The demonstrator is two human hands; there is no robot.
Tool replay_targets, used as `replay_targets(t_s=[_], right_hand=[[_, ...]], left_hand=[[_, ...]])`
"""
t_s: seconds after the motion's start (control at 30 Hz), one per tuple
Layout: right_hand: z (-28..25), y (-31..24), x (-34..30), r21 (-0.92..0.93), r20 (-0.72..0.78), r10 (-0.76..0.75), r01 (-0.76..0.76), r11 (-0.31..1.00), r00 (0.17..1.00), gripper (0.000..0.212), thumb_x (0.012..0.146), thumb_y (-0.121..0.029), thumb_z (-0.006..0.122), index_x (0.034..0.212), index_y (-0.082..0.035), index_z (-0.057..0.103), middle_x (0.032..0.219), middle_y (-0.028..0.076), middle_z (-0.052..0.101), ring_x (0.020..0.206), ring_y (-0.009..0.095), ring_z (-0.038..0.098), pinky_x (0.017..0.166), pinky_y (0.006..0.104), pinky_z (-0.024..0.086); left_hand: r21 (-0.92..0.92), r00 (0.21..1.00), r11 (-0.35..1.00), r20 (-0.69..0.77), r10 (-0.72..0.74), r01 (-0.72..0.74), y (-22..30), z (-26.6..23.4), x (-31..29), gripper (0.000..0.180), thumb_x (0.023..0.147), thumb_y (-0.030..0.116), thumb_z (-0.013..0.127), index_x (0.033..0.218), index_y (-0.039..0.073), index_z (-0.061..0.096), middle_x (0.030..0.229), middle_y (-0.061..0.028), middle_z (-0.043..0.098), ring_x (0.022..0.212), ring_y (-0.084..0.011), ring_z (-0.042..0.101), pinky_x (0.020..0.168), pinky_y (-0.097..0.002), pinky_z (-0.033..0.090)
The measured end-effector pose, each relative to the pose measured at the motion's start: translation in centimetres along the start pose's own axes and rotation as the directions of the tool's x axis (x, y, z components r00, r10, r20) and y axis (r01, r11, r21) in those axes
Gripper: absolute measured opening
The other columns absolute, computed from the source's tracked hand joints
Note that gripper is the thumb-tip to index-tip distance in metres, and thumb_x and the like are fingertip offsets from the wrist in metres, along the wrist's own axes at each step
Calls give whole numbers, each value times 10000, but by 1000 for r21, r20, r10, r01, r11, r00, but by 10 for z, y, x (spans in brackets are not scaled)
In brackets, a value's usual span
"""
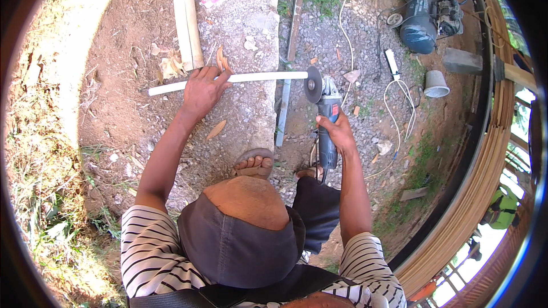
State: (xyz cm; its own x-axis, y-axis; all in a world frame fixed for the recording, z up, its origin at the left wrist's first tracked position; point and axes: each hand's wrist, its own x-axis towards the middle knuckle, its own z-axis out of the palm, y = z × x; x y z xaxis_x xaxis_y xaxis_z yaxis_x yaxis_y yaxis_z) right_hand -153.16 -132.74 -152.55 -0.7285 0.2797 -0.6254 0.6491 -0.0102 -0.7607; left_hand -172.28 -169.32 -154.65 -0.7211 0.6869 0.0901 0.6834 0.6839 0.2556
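Above the concrete slab (260, 122), crosswise: white strip (260, 76), slightly bowed, right end at the rim of the grinder's disc (313, 85); cannot tell whether they touch. Left hand (201, 92) on the strip left of its middle, fingers bent over and pinching it. Right hand (341, 132) around the body of the grinder (326, 142), fingers wrapped, thumb on the near side, disc end pointing away from the wearer. Pole (185, 14) runs up from just beyond the left hand. Narrow bar (282, 117) along the slab's right edge. Sandalled foot (254, 162) below the strip. Farther right, on gravel: power strip (392, 64), grey bucket (436, 85), compressor (418, 25).
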Motion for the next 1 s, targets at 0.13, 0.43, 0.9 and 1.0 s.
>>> replay_targets(t_s=[0.13,0.43,0.9,1.0], right_hand=[[1,0,4,-2,-4,-5,5,1000,1000,408,860,-114,791,1179,16,574,944,55,673,845,133,637,800,315,520],[4,23,-6,-44,-46,-2,0,999,999,491,840,-148,820,1221,22,563,1003,65,679,896,140,630,837,321,518],[-14,34,-46,205,-134,17,11,979,991,328,895,-166,776,1138,-24,608,884,57,687,774,139,660,709,315,538],[-34,23,-76,273,-157,114,-67,960,981,293,910,-176,764,1118,-33,615,866,64,691,732,136,662,661,308,542]], left_hand=[[-7,1000,1000,-9,-2,2,-1,2,0,343,951,343,645,1242,161,664,922,-48,599,925,-233,608,822,-392,464],[-59,1000,998,7,-1,2,-1,3,1,327,930,286,677,1228,153,665,904,-58,599,919,-255,616,826,-413,486],[9,971,979,129,199,-202,28,-55,19,296,896,286,710,1176,193,685,983,-33,619,1025,-225,610,949,-429,457],[12,890,905,187,416,-425,40,-51,47,272,893,272,709,1159,215,714,1006,-23,615,1090,-209,581,1100,-484,381]])
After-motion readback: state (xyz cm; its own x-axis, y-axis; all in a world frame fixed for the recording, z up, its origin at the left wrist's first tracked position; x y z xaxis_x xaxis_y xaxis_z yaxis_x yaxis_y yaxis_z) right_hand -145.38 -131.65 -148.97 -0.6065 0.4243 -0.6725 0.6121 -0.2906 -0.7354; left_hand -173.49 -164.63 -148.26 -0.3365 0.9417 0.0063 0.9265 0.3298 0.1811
